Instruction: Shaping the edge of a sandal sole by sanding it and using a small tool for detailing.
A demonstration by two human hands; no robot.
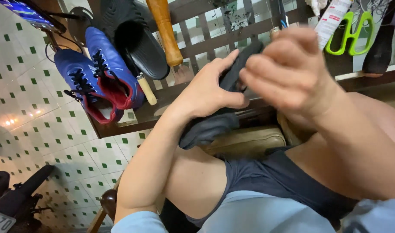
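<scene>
Dark sock (214, 125) gripped by left hand (208, 92), right hand (288, 71) pinching its end

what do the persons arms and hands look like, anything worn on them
Both arms are bare from hand to upper arm, where short light blue sleeves begin. The left hand and right hand wear no gloves; no rings, watch or bands show. The right hand is motion-blurred, so fine detail there is unclear.

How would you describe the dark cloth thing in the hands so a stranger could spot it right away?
Start at the low wooden lattice rack across the top of the view, with blue lace-up shoes at its left end. In front of its middle, the left hand and right hand meet on a dark grey fabric piece. Unlike the stiff shoes and black slippers, it hangs limp.
</scene>
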